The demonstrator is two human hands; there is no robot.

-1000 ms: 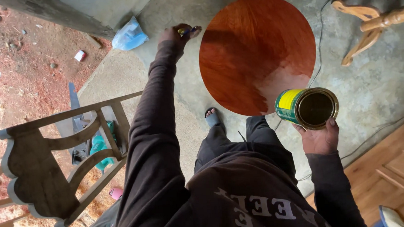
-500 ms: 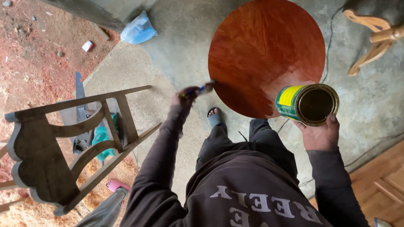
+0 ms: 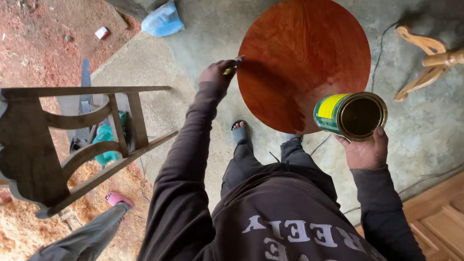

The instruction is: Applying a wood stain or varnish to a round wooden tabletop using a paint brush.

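**Brush at the rim of a round red-brown tabletop**

The left hand (image 3: 216, 73) is closed around a small brush (image 3: 234, 65), whose tip touches the tabletop's edge at about nine o'clock. The right hand (image 3: 367, 151) cups an open green-and-yellow tin (image 3: 350, 116) from below, fingers wrapped under its wall; the tin is tilted so its dark inside faces the camera.

The round tabletop (image 3: 305, 58) lies flat on the grey concrete floor (image 3: 443, 119), just ahead of the person's sandalled feet. Most of its face shows an even, deep red-brown sheen — it looks largely coated, with darker wet-looking patches at five and seven o'clock. The rim by the brush appears to be what is left.

The left arm stretches forward, nearly straight; the right is bent, tin held close.

At nine o'clock stands a dark wooden chair frame (image 3: 58, 145). At three o'clock lies a pale carved table base (image 3: 435, 61).
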